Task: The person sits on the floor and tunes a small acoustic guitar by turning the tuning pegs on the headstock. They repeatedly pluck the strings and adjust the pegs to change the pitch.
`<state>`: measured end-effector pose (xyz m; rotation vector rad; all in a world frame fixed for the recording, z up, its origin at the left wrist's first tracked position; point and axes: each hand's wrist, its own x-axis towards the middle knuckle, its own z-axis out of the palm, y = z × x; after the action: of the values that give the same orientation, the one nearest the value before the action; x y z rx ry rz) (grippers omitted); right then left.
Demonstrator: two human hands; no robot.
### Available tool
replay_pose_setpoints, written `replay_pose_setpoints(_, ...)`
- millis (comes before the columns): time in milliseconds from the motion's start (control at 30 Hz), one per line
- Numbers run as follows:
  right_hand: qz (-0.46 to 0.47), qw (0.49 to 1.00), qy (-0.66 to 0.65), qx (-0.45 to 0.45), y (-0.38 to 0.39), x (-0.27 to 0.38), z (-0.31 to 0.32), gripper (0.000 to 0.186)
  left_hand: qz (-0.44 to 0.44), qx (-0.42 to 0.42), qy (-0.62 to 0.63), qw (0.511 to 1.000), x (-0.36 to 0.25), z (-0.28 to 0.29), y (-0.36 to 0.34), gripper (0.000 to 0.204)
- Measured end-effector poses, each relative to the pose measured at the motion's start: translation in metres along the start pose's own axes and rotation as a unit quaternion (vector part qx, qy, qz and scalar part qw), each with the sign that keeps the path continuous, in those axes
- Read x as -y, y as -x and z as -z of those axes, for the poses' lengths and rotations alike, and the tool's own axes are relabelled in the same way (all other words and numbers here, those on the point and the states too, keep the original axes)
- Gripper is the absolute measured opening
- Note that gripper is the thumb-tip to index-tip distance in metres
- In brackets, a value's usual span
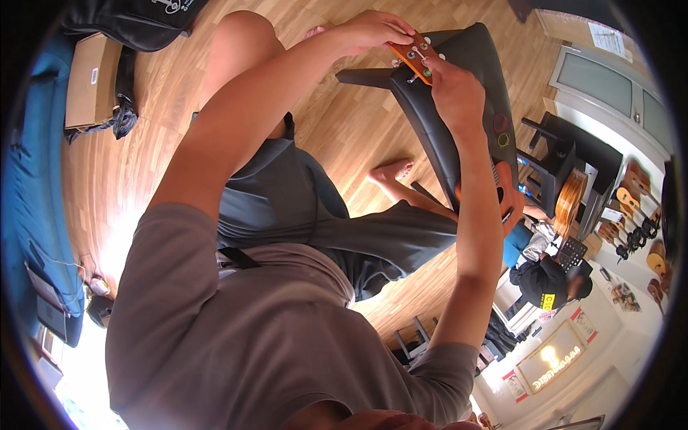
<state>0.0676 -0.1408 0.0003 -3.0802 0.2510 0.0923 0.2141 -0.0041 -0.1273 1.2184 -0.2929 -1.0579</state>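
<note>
Black padding covers the long, slanting table (476, 61) – probably soft enough to give under pressure, so whatever rests on it needs steadying by hand. On it lies a small, orange-brown wooden ukulele (510, 188), its body near the person's right side and its neck largely hidden behind the right forearm (479, 222). The right hand (457, 92) bends over the near side of the flat, reddish-brown wooden headstock (415, 59), its fingers gathered close to the edge; whether they pinch anything cannot be told. The left hand (369, 34) reaches to the far end, its fingers bent onto the wood, though their grip underneath is hidden.

Good handling here would give each hand one job: one bracing the headstock against twisting, the other making small, even movements at the hardware. Bare skin should rest on wood rather than push sideways on the pale metal tuning pegs (412, 79).

Near the right forearm sit a thin red coil (499, 123) and a thin yellow coil (503, 140), best left clear of the sleeve and elbow. Smallest of all, a bright green bit (427, 72) shows beside the right fingers – too small to identify, and worth watching closely.
</note>
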Motion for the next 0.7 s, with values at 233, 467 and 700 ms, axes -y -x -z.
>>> replay_pose_setpoints(233, 0.133, 0.974, 0.182, 0.020, 0.000, 0.023, 0.003, 0.011, -0.013, 0.004, -0.005, 1.000, 0.005, 0.002, -0.005, 0.027)
replay_pose_setpoints(467, 0.162, 0.968, 0.191, 0.020, 0.005, 0.026, -0.010, 0.007, -0.015, -0.008, -0.021, 1.000, 0.002, -0.001, -0.003, 0.025)
replay_pose_setpoints(700, 0.207, 0.967, 0.121, -0.088, 0.010, 0.024, -0.026, 0.006, -0.030, 0.001, -0.022, 0.999, 0.002, -0.002, -0.003, 0.025)
